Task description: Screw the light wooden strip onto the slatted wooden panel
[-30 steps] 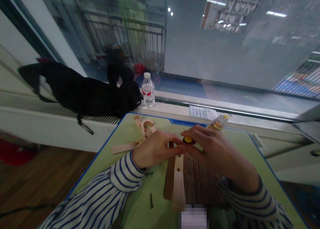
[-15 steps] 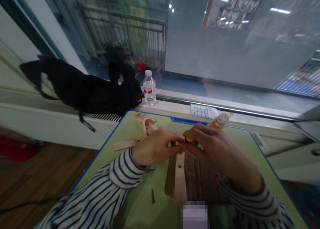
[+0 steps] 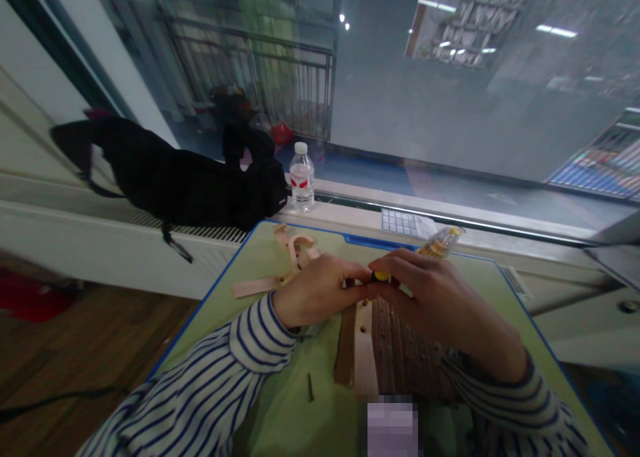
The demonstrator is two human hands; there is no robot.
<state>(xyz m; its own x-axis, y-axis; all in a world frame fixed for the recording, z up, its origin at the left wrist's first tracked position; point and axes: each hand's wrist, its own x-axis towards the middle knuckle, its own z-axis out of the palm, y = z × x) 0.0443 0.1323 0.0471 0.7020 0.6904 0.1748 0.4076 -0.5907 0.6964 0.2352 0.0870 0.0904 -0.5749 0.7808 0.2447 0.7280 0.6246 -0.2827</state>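
Observation:
My right hand point(image 3: 440, 304) is closed around a small screwdriver point(image 3: 381, 276) with a yellow and black handle, of which just the end shows. Against it, my left hand point(image 3: 320, 290) has thumb and forefinger pinched together; what they grip is hidden. Below the fingers lies a pale wooden strip point(image 3: 366, 360) with a hole, on top of a brown ridged board point(image 3: 400, 357). A loose screw point(image 3: 310, 386) rests on the green tabletop left of the board. Beyond my left hand are a curved wooden piece point(image 3: 295, 244) and a flat wooden piece point(image 3: 255, 286).
On the window ledge stand a water bottle point(image 3: 302, 184) and a black bag point(image 3: 200, 187). A clear container with a yellow cap point(image 3: 440, 244) sits at the table's far edge, near a gridded sheet point(image 3: 397, 222). The table point(image 3: 280, 410) has a blue rim.
The view has shifted slightly. Both hands stay together over the wooden strip, the right still around the screwdriver, with small finger movements. The loose screw and wooden pieces lie as before.

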